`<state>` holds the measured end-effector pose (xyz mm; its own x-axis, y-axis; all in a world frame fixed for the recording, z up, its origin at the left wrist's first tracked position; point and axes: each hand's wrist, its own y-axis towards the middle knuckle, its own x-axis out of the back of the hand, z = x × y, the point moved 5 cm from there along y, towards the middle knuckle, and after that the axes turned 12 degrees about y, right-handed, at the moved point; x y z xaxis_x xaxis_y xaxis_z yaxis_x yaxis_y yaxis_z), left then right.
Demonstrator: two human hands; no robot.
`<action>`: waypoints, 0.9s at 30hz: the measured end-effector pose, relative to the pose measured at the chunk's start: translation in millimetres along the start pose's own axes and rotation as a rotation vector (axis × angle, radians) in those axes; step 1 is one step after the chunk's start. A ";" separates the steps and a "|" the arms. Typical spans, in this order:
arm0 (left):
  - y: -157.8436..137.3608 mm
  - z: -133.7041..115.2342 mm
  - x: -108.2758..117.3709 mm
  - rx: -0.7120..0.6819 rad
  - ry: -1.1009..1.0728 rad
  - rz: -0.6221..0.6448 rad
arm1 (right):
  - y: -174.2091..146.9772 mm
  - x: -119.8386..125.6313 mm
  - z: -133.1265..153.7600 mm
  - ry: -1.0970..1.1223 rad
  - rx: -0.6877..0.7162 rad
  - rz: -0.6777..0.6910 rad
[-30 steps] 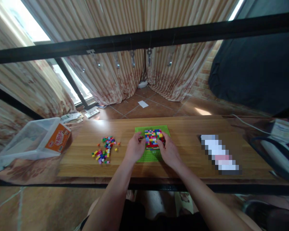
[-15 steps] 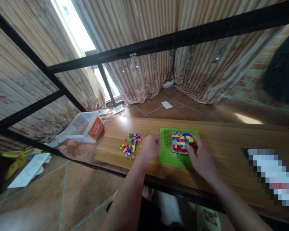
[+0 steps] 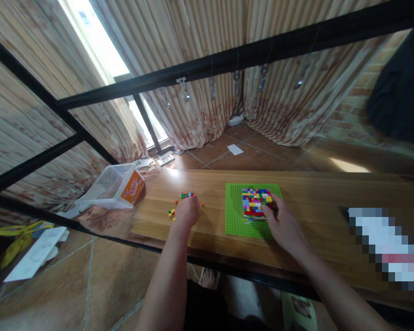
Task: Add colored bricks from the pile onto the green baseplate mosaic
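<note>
A multicoloured block of toy building bricks [image 3: 257, 203] stands on a green studded baseplate [image 3: 234, 220] on the wooden table. My right hand [image 3: 279, 218] grips the block's right side, thumb at the front and fingers behind. Over a pile of small loose bricks [image 3: 187, 195] to the left is my left hand [image 3: 189, 212], covering much of the pile. Its fingers point down and away from me, so what they do or hold is hidden.
At the table's left end sits a clear plastic box [image 3: 115, 184] with an orange label. A pixelated flat object [image 3: 382, 243] lies on the right. A black metal bar [image 3: 207, 69] with hanging clips crosses beyond the table, before striped curtains [image 3: 200, 27].
My left hand has moved left, from beside the baseplate's left edge to the loose bricks. My right hand stays on the brick block. The view has shifted slightly.
</note>
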<state>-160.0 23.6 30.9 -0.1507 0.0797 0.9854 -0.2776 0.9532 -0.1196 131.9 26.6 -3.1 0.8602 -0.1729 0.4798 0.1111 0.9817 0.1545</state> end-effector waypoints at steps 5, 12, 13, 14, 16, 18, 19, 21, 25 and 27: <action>-2.5 -10.7 7.5 -0.053 0.028 0.026 | -0.8 3.5 1.7 0.046 0.036 -0.045; -13.6 -63.2 15.7 -0.372 -0.524 -0.058 | -5.0 25.6 31.3 0.352 0.225 -0.182; -16.4 -72.6 14.7 -0.400 -0.632 -0.052 | -6.2 24.9 35.5 0.390 0.240 -0.151; -19.5 -82.1 13.4 -0.423 -0.722 -0.043 | -7.7 23.4 39.3 0.420 0.254 -0.118; -26.4 -100.4 11.0 -0.459 -0.846 -0.030 | -10.6 18.7 45.2 0.455 0.271 -0.047; -33.4 -117.1 9.2 -0.499 -0.925 -0.008 | -12.2 14.4 47.4 0.483 0.260 -0.003; -36.5 -124.3 8.6 -0.519 -0.956 0.006 | -12.3 13.0 47.2 0.502 0.243 0.006; -41.3 -135.4 8.1 -0.548 -0.992 0.023 | -11.0 11.7 45.0 0.555 0.203 0.006; -45.5 -145.2 8.9 -0.543 -0.947 -0.025 | -5.9 11.0 38.4 0.658 0.136 -0.002; -46.8 -147.7 8.8 -0.545 -0.917 -0.055 | -3.7 10.9 34.4 0.704 0.096 -0.015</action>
<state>-8.2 22.7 63.1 -0.8703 -0.0009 0.4926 0.1215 0.9687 0.2163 123.7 18.4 31.3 0.9798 -0.0619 -0.1901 0.1088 0.9628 0.2473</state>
